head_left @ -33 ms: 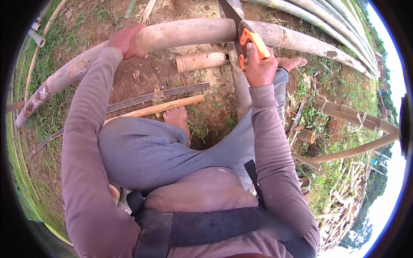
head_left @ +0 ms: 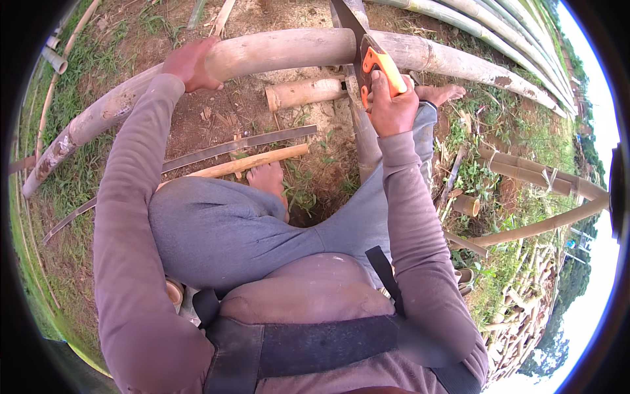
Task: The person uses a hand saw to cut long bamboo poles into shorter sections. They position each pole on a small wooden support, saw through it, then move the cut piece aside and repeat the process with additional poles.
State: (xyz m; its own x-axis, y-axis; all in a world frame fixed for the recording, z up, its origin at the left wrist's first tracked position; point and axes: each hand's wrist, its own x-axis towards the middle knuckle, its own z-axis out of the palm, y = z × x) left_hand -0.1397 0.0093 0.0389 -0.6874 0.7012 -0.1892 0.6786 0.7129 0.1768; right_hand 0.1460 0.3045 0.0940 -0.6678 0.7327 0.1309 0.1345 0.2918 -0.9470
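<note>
A thick, pale bamboo pole (head_left: 282, 49) crosses in front of me from left to right. My left hand (head_left: 193, 64) is wrapped over it from above, left of the middle. In my right hand (head_left: 394, 105), the fingers are closed round the orange-and-black handle of a hand saw (head_left: 386, 65). Its dark blade crosses the pole at a narrow gap and points away from me. Under the pole at that spot runs another bamboo support (head_left: 365, 131). How deep the blade sits in the pole is hard to see.
A short cut bamboo piece (head_left: 305, 94) lies beyond my bare foot (head_left: 268, 178). Nearer are a thin flat strip (head_left: 243, 142) and a slim pole (head_left: 262, 159). Long bamboo poles (head_left: 472, 23) lie at far right. A tied bamboo frame (head_left: 545, 177) and scattered offcuts (head_left: 525, 302) are on the right.
The saw and my right hand have shifted slightly toward me and to the left. My left hand keeps its hold on the pole; the whole view has moved a little.
</note>
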